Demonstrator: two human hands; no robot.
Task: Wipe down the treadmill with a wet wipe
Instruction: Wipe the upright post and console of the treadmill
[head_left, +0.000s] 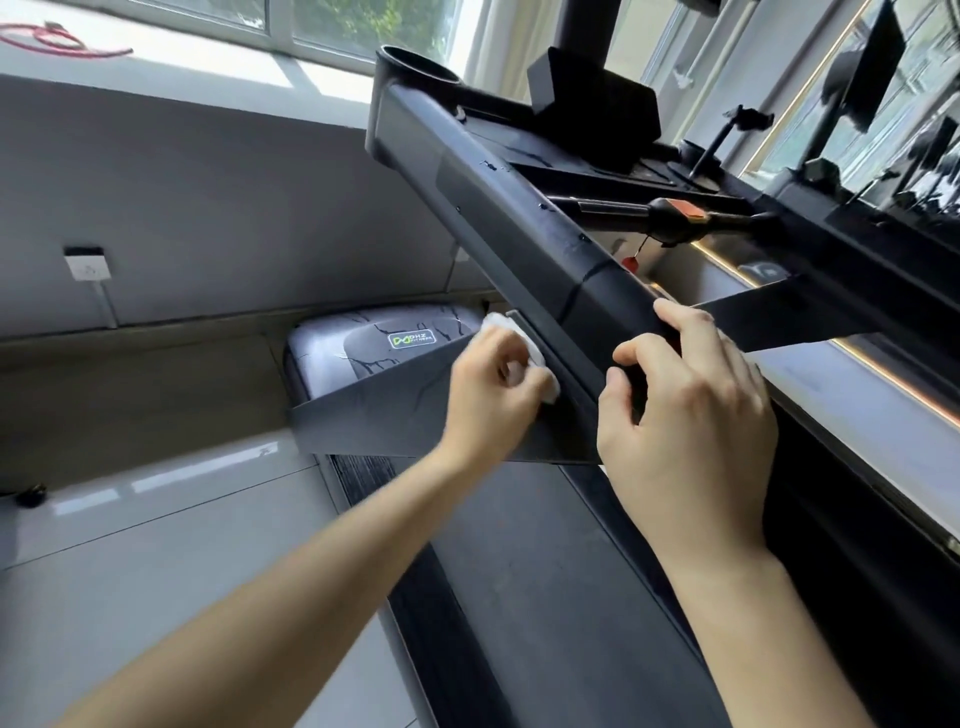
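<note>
A black treadmill fills the right of the head view, its long left handrail running diagonally from the console down toward me. My left hand is shut on a crumpled white wet wipe and presses it against the outer side of the rail, just above the slanted side support. My right hand grips the near end of the same handrail, fingers curled over its top. The running belt lies below my arms. The grey motor cover with a green logo sits at the front.
A red safety key hangs from the console bar. Glossy tiled floor lies to the left of the deck. A wall socket with a white cable is on the grey wall. Windows run behind the console.
</note>
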